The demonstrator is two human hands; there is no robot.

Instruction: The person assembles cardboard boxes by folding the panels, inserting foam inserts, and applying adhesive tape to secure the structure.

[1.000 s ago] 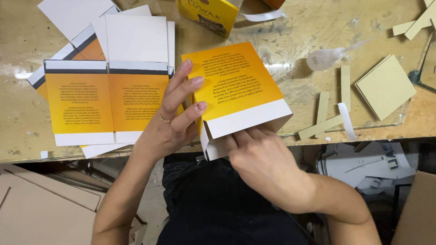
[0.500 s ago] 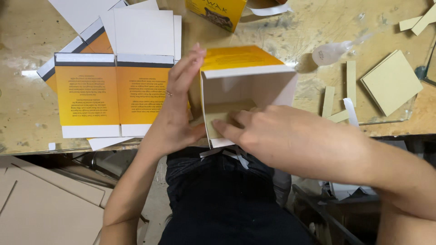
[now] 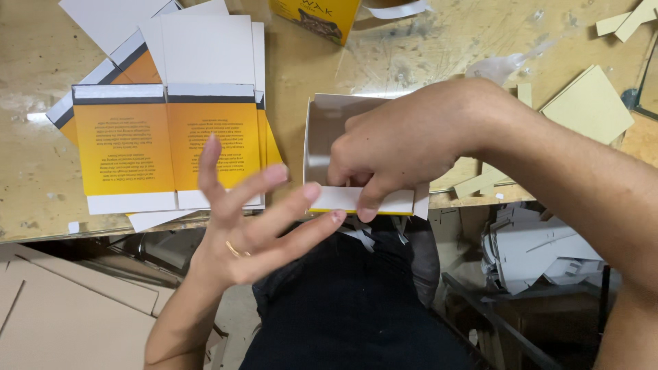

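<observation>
Your right hand (image 3: pixel 394 151) pinches the flap of the open white-lined, orange cardboard box (image 3: pixel 343 147) at the scuffed wooden counter (image 3: pixel 27 171) edge; your left hand (image 3: pixel 250 219) hovers beside it, fingers spread, near flat glossy orange cardboard sheets (image 3: pixel 164 147).

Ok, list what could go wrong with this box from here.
1. The box sits at the bench edge, its near flap over the drop; it might slip off.
2. Only the right hand grips it; the left hand is open beside it, so the walls could spring apart.
3. The right fingers pinch the thin flap, which may crease.
</observation>
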